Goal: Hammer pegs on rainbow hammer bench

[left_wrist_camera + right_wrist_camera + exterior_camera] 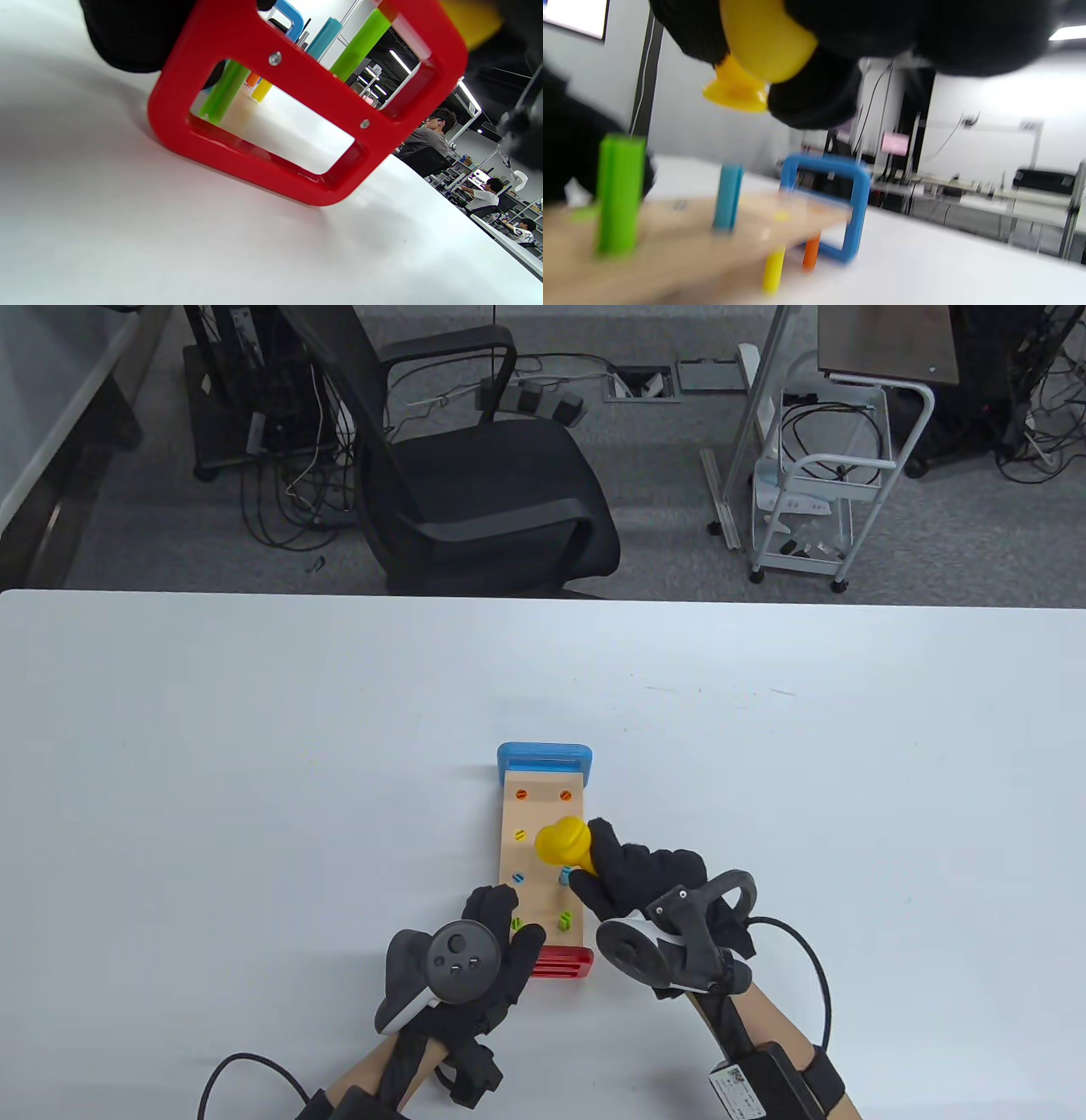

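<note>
looks like an office or lab: black swivel chair (475, 466), floor cables (288, 500), white cart (819, 487), people at desks (428, 131).

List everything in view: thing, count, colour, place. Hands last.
Hammer bench: one, wooden top with a blue end frame far and a red end frame near, mid-table.
Pegs: eight visible, in orange, yellow, blue and green pairs; near-right green peg and blue peg stand tall.
Hammer: one, yellow, raised over the bench.
Table: one, white.
Office chair: one, black, beyond the table.
Cart: one, white, far right.
Left hand: black glove, rests on the bench's near-left corner.
Right hand: black glove, grips the hammer.
</note>
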`<state>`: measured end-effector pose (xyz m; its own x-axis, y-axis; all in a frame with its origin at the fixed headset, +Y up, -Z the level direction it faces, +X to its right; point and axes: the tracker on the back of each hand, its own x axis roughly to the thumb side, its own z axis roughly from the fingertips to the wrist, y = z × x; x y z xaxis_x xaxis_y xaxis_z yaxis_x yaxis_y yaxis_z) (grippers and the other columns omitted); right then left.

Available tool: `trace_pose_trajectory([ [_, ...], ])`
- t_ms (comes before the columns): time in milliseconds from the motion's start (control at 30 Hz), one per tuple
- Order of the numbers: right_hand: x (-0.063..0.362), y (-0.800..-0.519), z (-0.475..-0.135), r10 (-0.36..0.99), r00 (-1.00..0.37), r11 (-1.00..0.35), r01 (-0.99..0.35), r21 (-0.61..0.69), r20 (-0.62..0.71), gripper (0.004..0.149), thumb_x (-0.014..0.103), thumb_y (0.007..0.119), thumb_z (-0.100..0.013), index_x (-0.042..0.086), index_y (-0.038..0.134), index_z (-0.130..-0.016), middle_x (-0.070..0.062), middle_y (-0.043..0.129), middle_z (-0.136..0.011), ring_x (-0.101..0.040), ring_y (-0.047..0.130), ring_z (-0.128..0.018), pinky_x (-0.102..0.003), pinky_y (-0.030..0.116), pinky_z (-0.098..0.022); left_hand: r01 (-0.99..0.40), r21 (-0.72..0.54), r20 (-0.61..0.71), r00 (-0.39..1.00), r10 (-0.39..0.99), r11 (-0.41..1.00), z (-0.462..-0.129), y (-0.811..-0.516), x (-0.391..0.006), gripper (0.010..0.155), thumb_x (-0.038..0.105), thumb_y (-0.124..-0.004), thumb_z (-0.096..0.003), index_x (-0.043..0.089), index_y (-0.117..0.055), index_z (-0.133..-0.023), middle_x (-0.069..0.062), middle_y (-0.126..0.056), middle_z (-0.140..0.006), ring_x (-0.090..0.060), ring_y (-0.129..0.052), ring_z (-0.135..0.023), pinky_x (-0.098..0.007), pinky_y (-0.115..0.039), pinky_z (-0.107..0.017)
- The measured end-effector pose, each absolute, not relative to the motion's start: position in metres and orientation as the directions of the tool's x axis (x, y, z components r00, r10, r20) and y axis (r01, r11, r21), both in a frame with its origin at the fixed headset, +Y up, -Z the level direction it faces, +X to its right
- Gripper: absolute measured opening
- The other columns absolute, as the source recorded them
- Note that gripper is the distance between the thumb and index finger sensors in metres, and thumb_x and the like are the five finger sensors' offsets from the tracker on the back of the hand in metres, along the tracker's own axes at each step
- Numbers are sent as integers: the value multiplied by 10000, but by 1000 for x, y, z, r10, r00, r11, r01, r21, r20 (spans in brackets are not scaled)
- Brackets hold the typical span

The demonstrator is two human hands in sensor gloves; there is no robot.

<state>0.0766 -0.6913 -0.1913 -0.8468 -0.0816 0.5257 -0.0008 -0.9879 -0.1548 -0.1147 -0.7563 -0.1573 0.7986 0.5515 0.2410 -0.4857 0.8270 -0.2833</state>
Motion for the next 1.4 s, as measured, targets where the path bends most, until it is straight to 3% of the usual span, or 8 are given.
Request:
trace_pose_trajectory([
  [33,80,-693,-188,-193,-909,-981,187,-51,369,653,530,592,-596,58,630,-1046,-19,962,-618,-86,893,-234,-368,891,-334,-485,-287,239,799,552,826,-157,-756,-115,889,560,-373,-598,-150,-346,-1131,-553,-481,-1082,-511,-890,-819,-595,-793,-592],
  [467,89,-672,-191,-37,-859,-944,-137,-299,510,649,469,660,-587,-23,725,-1006,-102,992,-528,-148,877,-176,-429,863,-273,-488,-289,238,797,555,824,-158,-757,-115,890,561,-374,-597,-150,-347,-1131,-552,-482,-1083,-512,-890,-820,-595,-794,-592],
  [533,80,-694,-199,-151,-870,-983,182,22,469,655,470,647,-594,-28,676,-1019,-97,980,-570,-146,885,-191,-427,868,-285,-487,-291,237,797,555,823,-158,-757,-115,888,561,-373,-598,-150,-346,-1131,-552,-481,-1082,-511,-890,-821,-595,-793,-593],
  [667,81,-684,-195,-193,-846,-981,161,-108,497,646,484,650,-589,0,708,-1013,-86,986,-550,-138,873,-184,-416,865,-287,-487,-292,237,797,556,823,-158,-757,-115,890,562,-374,-598,-151,-345,-1131,-553,-479,-1083,-510,-890,-820,-595,-793,-593],
  [967,91,-668,-186,0,-854,-928,-194,-319,520,645,473,670,-583,-10,726,-1007,-100,992,-535,-151,880,-180,-432,862,-280,-489,-290,238,796,556,823,-157,-757,-115,890,562,-374,-598,-150,-346,-1131,-553,-482,-1082,-511,-891,-819,-595,-794,-592],
  [1033,78,-693,-200,-134,-868,-986,165,23,477,646,443,718,-579,-55,763,-990,-147,1012,-525,-187,887,-156,-463,858,-251,-488,-291,238,796,556,823,-157,-756,-115,891,562,-375,-597,-151,-348,-1131,-552,-482,-1083,-510,-891,-820,-596,-793,-592],
  [1133,82,-680,-196,-163,-826,-979,67,-194,539,638,464,721,-569,-26,794,-970,-115,1023,-489,-152,878,-130,-429,873,-232,-487,-294,238,796,556,822,-158,-757,-115,890,562,-374,-598,-151,-344,-1131,-552,-479,-1083,-510,-890,-821,-596,-792,-593],
  [1400,83,-672,-190,-202,-850,-974,121,-193,486,645,501,651,-585,32,705,-1025,-65,984,-568,-131,884,-210,-412,868,-312,-487,-288,238,797,555,824,-158,-757,-116,891,563,-373,-598,-151,-346,-1131,-553,-483,-1082,-512,-891,-819,-595,-794,-592],
])
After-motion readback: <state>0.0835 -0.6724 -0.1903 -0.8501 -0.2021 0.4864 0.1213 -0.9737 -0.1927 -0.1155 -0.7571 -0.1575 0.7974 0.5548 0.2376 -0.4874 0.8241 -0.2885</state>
